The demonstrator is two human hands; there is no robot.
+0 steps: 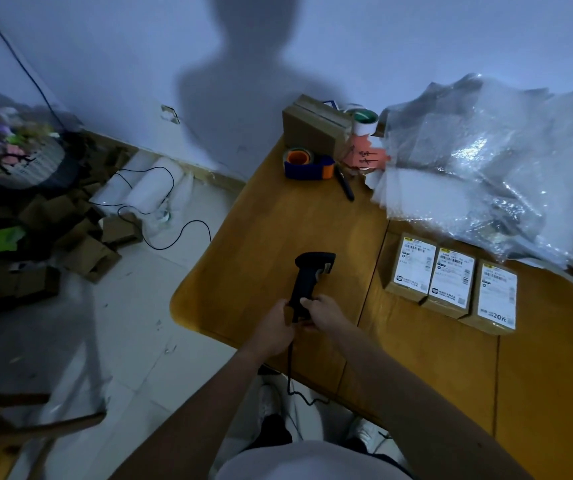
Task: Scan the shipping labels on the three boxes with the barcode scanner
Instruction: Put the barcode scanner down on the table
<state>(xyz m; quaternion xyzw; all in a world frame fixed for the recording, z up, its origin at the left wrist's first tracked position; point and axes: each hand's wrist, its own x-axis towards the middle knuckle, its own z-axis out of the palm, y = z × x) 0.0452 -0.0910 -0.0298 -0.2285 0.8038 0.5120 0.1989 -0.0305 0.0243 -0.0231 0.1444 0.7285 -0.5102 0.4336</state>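
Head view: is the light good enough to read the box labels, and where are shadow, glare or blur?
Head view: dim and bluish; a person's shadow falls on the wall; glare spots on the plastic wrap; the flowers at left are blurred and bent by the wide lens; the labels show as white, but their small print is unreadable.

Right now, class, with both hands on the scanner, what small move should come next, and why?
Probably swing the scanner right toward the nearest box. Both hands, left and right, grip its handle, but its head points away over bare table, while the three labelled boxes sit in a row to the right, labels up.
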